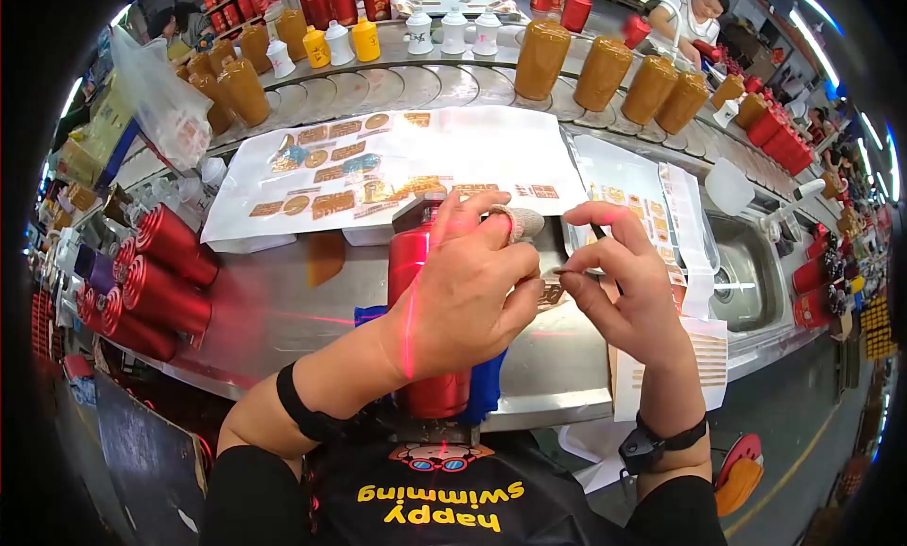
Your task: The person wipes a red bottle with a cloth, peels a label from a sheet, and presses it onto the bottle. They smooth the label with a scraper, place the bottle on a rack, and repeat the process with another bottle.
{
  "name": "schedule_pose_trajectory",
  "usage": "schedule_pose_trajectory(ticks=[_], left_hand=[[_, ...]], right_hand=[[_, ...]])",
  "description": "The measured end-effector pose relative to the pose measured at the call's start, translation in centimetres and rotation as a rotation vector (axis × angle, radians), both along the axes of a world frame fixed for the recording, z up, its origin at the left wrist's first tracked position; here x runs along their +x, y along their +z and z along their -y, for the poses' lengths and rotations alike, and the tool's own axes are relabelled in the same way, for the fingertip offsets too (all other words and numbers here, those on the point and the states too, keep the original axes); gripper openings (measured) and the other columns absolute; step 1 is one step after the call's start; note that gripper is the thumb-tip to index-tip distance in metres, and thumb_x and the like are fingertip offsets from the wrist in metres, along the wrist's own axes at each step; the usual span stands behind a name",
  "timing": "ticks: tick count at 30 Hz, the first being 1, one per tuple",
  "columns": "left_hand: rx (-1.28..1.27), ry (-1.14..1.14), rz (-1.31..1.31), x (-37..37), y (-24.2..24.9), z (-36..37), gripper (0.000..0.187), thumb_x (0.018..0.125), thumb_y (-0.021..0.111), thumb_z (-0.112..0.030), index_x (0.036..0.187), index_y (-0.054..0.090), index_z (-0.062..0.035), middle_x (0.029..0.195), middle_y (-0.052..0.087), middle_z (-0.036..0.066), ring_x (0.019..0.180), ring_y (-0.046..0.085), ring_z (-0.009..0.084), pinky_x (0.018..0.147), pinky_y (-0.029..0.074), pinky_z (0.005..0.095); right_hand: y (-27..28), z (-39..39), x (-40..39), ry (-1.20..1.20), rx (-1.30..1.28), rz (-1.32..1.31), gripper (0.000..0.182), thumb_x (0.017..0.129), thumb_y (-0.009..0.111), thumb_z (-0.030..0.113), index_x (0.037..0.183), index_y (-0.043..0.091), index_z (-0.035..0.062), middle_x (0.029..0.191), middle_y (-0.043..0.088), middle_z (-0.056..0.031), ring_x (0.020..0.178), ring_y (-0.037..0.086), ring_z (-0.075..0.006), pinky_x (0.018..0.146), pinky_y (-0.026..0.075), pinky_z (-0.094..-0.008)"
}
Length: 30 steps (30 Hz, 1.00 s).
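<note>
My left hand [472, 286] is over a shiny red bottle [439, 395], which lies on a blue cloth [487, 385]. One finger wears a knitted finger cover [524, 225]. At its thumb and forefinger tips is a small gold-printed decal [552, 293], partly hidden by the fingers. My right hand [624, 286] is just right of the decal, thumb and forefinger closed in a pinch. A thin dark sliver shows at that pinch, too small to name. Something dark and narrow also shows between the right hand's upper fingers.
White decal sheets [491, 140] with gold prints lie ahead on the steel table [283, 310]. Red bottles [165, 300] are stacked at left. A curved conveyor [406, 83] carries brown bottles [543, 59] and white ones. A sink [742, 272] is at right; a person [694, 22] works beyond.
</note>
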<state>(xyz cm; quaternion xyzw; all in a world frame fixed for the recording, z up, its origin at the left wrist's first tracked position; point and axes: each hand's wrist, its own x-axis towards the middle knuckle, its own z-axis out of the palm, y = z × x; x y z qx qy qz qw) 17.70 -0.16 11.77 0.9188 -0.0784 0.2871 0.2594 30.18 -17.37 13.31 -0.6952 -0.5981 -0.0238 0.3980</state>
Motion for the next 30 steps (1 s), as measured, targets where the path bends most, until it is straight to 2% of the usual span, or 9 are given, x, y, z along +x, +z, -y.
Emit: schedule_pose_trajectory(ticks=[5,7,10,13,14,17,21,28,30], left_hand=[[-0.031,0.007,-0.074,-1.6,0.8,-0.7,0.021,0.078,0.066,-0.013,0.097,0.064,-0.0058,0.102,0.057,0.020,0.115,0.046,0.0440,0.106,0.028,0.0558],[0.014,0.022,-0.012,-2.9,1.1,-1.5,0.039,0.078,0.066,-0.013,0.113,0.058,-0.0015,0.118,0.053,0.027,0.111,0.049,0.0427,0.102,0.035,0.0460],[-0.105,0.156,-0.117,-5.4,0.0,-2.5,0.065,0.081,0.069,-0.021,0.133,0.044,0.0067,0.138,0.038,0.030,0.125,0.040,0.0444,0.111,0.026,0.0494],[-0.321,0.217,-0.230,-7.6,-3.7,-3.5,0.083,0.085,0.069,-0.026,0.145,0.023,0.0103,0.143,0.032,0.029,0.131,0.036,0.0416,0.111,0.028,0.0475],[-0.622,0.120,-0.266,-7.9,-4.9,-3.7,0.092,0.088,0.067,-0.028,0.149,0.009,0.0086,0.146,0.032,0.025,0.134,0.035,0.0363,0.112,0.028,0.0443],[-0.855,0.086,-0.256,-7.7,-6.0,-3.3,0.094,0.089,0.067,-0.027,0.151,0.005,0.0068,0.148,0.031,0.024,0.135,0.035,0.0293,0.112,0.028,0.0395],[-1.085,-0.018,-0.297,-7.3,-6.2,-3.8,0.097,0.090,0.067,-0.025,0.153,-0.002,-0.0008,0.150,0.029,0.017,0.134,0.036,0.0227,0.111,0.030,0.0354],[-1.397,-0.167,-0.250,-7.1,-6.9,-3.6,0.104,0.089,0.070,-0.032,0.153,-0.006,-0.0025,0.149,0.031,0.017,0.133,0.039,0.0244,0.110,0.034,0.0375],[-1.454,-0.201,-0.253,-7.1,-6.8,-3.7,0.105,0.089,0.070,-0.033,0.153,-0.007,-0.0031,0.148,0.032,0.016,0.132,0.042,0.0243,0.109,0.036,0.0375]], right_hand=[[1.0,0.5,3.6,-0.097,-0.001,-0.137,0.007,0.084,0.067,0.008,0.088,0.062,0.0045,0.117,0.057,-0.0130,0.111,0.054,-0.0307,0.093,0.043,-0.0365],[0.7,0.5,7.7,-0.227,0.012,-0.219,0.012,0.087,0.068,0.014,0.088,0.061,0.0036,0.114,0.058,-0.0112,0.104,0.057,-0.0267,0.087,0.045,-0.0332],[-3.5,0.8,17.3,-0.372,-0.046,-0.083,0.020,0.085,0.071,0.020,0.083,0.061,0.0026,0.107,0.057,-0.0134,0.099,0.057,-0.0313,0.087,0.045,-0.0374],[-9.3,0.9,24.5,-0.590,-0.300,0.116,0.023,0.083,0.070,0.025,0.085,0.066,0.0030,0.105,0.062,-0.0185,0.100,0.058,-0.0332,0.089,0.046,-0.0399],[-11.1,0.8,26.0,-0.623,-0.406,0.202,0.025,0.082,0.069,0.027,0.085,0.067,0.0025,0.101,0.064,-0.0205,0.098,0.058,-0.0357,0.088,0.047,-0.0431],[-15.5,0.6,28.5,-0.729,-0.575,0.352,0.028,0.080,0.063,0.028,0.081,0.069,0.0006,0.090,0.066,-0.0235,0.093,0.060,-0.0385,0.085,0.048,-0.0479],[-14.3,0.8,28.6,-0.612,-0.315,0.480,0.011,0.077,0.066,0.011,0.081,0.066,0.0018,0.093,0.061,-0.0183,0.090,0.057,-0.0370,0.078,0.047,-0.0467],[-0.2,-1.3,10.5,-0.299,-0.166,0.291,0.014,0.085,0.066,0.009,0.085,0.054,0.0012,0.108,0.056,-0.0135,0.101,0.055,-0.0274,0.090,0.041,-0.0321],[3.1,-1.7,5.7,-0.191,-0.147,0.170,0.013,0.085,0.067,0.008,0.084,0.056,0.0015,0.107,0.058,-0.0116,0.093,0.057,-0.0253,0.083,0.044,-0.0317]])
